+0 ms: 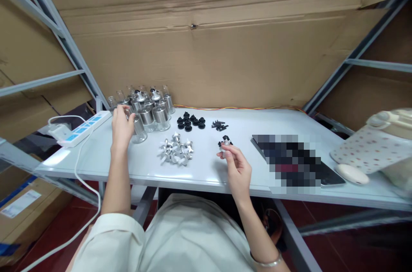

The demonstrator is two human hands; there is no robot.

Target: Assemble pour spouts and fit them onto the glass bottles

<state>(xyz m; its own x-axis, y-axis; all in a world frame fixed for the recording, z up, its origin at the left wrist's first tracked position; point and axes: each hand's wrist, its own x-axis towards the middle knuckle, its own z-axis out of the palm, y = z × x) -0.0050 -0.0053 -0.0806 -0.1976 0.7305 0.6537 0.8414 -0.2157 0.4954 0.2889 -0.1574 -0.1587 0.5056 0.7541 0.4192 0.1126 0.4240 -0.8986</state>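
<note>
My left hand (121, 129) is at the front left of a bottle group, its fingers curled around the neck of a glass bottle (139, 130) with a metal sleeve. That bottle stands tilted or upright on the table; I cannot tell which. Held between the fingertips of my right hand (237, 167) is a small pour spout (225, 142) with a black top and a silvery lower part, partly hidden by the fingers. Silver spout caps (175, 150) lie heaped between my hands. Behind them are black stoppers (187, 122) and short black pieces (219, 125).
Several more sleeved bottles (161, 118) crowd the back left; two carry spouts. A white power strip (85, 129) with a cable lies at the left edge. On the right are a blurred tablet-like device (333, 177), a white oval object (352, 174) and a dotted container (363, 147).
</note>
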